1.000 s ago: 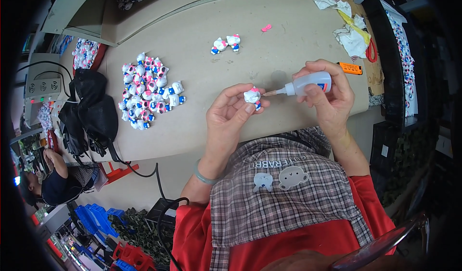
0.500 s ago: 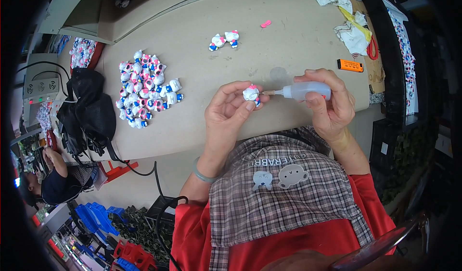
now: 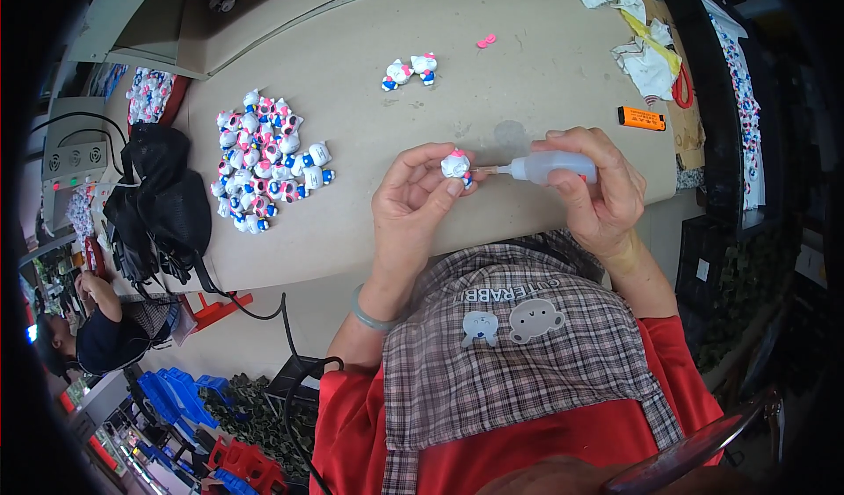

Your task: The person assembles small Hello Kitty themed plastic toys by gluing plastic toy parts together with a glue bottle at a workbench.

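Note:
Between the thumb and fingers of my left hand (image 3: 411, 192) is a small white cat figurine (image 3: 455, 164) with pink and blue parts. My right hand (image 3: 600, 192) grips a translucent squeeze bottle (image 3: 554, 167), tipped sideways. Its thin nozzle (image 3: 486, 170) points left and meets the figurine's side; whether anything flows out is too small to tell. Beyond my hands, two similar figurines (image 3: 411, 71) lie side by side on the table (image 3: 352, 222). Farther back are small pink pieces (image 3: 486, 41).
Many figurines lie in a cluster (image 3: 259, 156) at the left, beside a black bag (image 3: 163, 187). To the right are an orange box (image 3: 641, 119), white cloths (image 3: 646, 69) and red-handled scissors (image 3: 681, 86). A black tray (image 3: 747, 134) of figurines stands far right. A co-worker (image 3: 110, 328) sits at left.
Both hands have shifted slightly left, bringing the figurine and the squeeze bottle along. The nozzle stays at the figurine. At far left, the co-worker's hands have moved a little.

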{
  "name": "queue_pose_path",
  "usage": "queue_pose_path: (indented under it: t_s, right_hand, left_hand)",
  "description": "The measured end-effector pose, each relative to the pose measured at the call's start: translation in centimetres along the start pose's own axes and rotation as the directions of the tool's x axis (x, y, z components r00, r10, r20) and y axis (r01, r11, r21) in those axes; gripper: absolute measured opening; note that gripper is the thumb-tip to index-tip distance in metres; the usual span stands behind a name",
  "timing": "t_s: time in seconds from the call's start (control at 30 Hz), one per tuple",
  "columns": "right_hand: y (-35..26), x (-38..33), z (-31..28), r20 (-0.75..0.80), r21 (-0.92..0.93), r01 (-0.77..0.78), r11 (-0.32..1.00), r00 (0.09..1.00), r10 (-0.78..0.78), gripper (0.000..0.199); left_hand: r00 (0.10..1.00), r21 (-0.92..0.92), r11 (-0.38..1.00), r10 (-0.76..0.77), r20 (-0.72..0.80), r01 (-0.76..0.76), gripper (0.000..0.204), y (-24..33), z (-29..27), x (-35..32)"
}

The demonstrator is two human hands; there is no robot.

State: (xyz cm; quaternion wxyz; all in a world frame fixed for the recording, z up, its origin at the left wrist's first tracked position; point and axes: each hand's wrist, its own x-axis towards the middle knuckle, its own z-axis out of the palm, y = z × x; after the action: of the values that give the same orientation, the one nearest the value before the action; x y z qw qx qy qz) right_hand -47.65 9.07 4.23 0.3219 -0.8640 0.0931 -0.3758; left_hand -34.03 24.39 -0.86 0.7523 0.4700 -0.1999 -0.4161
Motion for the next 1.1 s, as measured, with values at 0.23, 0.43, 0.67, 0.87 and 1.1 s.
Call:
queue_pose_path:
  t_s: [0.23,0.43,0.67,0.87,1.1]
  right_hand:
    - [0.35,-0.03,0.44,0.002,0.020,0.013,1.000,1.000,-0.013,0.031]
    - [0.32,-0.19,0.32,-0.012,0.003,0.009,1.000,1.000,-0.009,0.032]
    - [0.28,-0.19,0.25,-0.009,-0.030,0.039,0.999,0.999,-0.039,0.031]
    - [0.23,-0.38,0.11,-0.020,0.028,-0.022,0.999,1.000,0.023,0.031]
    - [0.44,-0.29,0.12,-0.018,0.024,-0.008,1.000,1.000,0.009,0.031]
  left_hand:
    - [0.999,-0.031,0.999,-0.036,0.009,0.036,0.029,-0.30,0.07,0.14]
    - [0.999,-0.064,0.997,-0.045,0.018,0.046,0.028,-0.16,0.08,0.05]
    - [0.997,-0.111,0.991,-0.066,0.028,0.069,0.026,-0.21,0.01,0.20]
    - [0.995,-0.157,0.984,-0.077,0.069,0.087,0.026,-0.27,-0.11,0.22]
    - [0.993,-0.159,0.982,-0.088,0.083,0.100,0.025,-0.18,-0.11,0.31]
